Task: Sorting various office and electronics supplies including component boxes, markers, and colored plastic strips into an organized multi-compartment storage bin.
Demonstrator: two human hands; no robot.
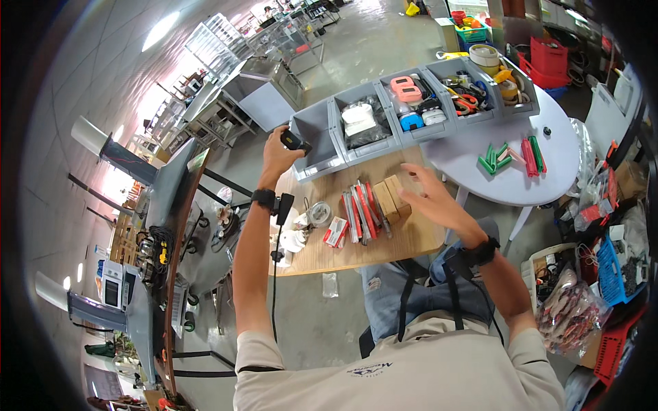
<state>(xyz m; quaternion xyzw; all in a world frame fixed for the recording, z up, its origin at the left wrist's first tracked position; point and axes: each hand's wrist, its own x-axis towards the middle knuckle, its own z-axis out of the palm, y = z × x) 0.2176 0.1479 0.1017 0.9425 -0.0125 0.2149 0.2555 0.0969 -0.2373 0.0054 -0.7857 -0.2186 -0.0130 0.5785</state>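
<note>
My left hand (277, 156) is closed around a small black object (295, 142), held at the left rim of the leftmost grey bin (317, 139); its exact kind I cannot make out. My right hand (439, 200) is spread over the right part of the wooden table (418, 236), beside several small brown cardboard boxes (391, 196), and grips nothing. Left of these boxes stand several slim red-and-white boxes (362, 212). Another red-and-white box (335, 232) lies nearer the front, close to a clear round roll (319, 214) and white bulb-like pieces (293, 240).
Further grey bins hold wrapped white items (359, 118), orange and blue devices (406, 90), orange-handled tools (467, 103) and tape rolls (508, 90). Green (492, 159) and red (528, 157) pieces lie on the white round table (548, 179). Crates, including a blue basket (617, 270), crowd the right.
</note>
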